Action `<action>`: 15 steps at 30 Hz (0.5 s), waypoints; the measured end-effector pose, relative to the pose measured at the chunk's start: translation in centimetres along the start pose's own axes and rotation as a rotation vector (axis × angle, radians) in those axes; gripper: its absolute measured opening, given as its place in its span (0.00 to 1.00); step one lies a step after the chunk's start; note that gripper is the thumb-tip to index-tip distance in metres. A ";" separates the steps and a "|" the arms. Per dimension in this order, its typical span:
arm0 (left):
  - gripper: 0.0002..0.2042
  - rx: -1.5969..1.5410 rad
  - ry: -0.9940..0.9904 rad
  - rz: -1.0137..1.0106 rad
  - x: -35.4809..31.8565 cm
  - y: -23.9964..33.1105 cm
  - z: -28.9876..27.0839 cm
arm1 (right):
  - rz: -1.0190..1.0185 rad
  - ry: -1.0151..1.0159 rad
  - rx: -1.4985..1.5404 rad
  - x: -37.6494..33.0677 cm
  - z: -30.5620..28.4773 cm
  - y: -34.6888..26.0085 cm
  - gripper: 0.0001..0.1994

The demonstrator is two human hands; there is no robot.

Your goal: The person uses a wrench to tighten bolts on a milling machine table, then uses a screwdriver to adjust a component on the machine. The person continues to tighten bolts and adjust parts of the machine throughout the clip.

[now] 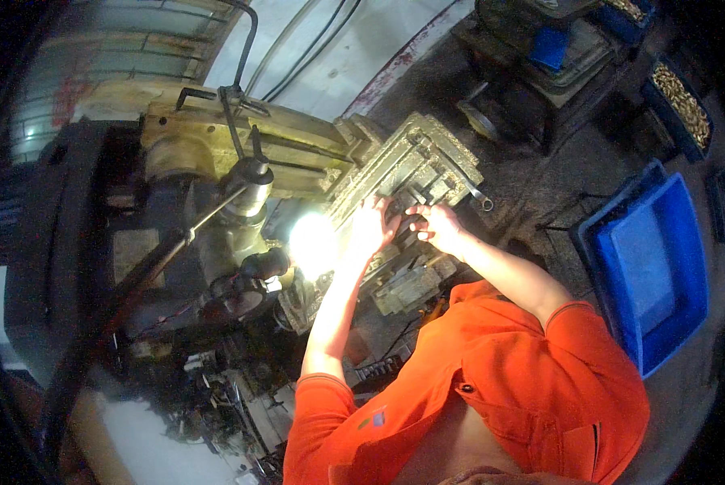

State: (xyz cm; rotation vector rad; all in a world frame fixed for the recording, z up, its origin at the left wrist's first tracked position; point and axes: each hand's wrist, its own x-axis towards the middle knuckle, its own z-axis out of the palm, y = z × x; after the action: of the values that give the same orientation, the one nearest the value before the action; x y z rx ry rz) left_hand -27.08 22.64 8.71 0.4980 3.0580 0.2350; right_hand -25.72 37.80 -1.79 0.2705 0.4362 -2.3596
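At the machine (403,166), left hand (370,228) and right hand (439,226) nearly meet; grip unclear. Probably fine handling; steadiness needed next.

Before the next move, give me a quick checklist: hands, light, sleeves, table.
1. Both hands at the machine table: ok; left hand and right hand are close together there.
2. Lamp lit: ok, though its glare washes out part of the left arm.
3. Orange sleeves clear of the hands: ok, both end well short of the wrists.
4. Table free of debris: not ok, specks litter its edges.
5. Grip between the fingers: cannot tell, too small.
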 end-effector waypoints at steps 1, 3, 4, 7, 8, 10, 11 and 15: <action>0.18 0.081 -0.008 0.037 -0.1 -0.2 0.1 | 0.000 0.016 -0.005 0.0 0.0 0.0 0.14; 0.16 0.165 0.052 0.040 -0.5 -0.2 0.5 | 0.012 0.032 -0.018 -0.3 0.4 0.1 0.15; 0.15 0.208 0.082 0.043 -0.4 -0.2 0.7 | 0.014 0.036 -0.019 -0.3 0.6 0.1 0.15; 0.12 0.340 0.053 0.122 0.6 0.8 0.4 | 0.005 0.040 -0.001 0.1 0.1 0.4 0.13; 0.12 0.367 0.032 0.123 0.8 1.0 0.2 | -0.001 0.040 0.012 0.2 0.2 0.4 0.12; 0.11 0.420 -0.010 0.129 1.2 1.1 -0.1 | 0.017 0.051 -0.002 0.1 0.2 0.2 0.11; 0.11 0.445 -0.016 0.163 1.2 1.1 -0.2 | 0.023 0.054 -0.005 0.1 0.4 0.1 0.11; 0.12 0.527 -0.001 0.274 1.2 0.6 -0.1 | 0.031 0.070 -0.023 0.1 0.4 0.0 0.11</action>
State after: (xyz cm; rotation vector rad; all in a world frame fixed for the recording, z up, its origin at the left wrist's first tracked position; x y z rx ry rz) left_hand -28.05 23.59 8.92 0.9343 3.0166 -0.5821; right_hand -25.81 37.53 -1.44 0.3479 0.4892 -2.3192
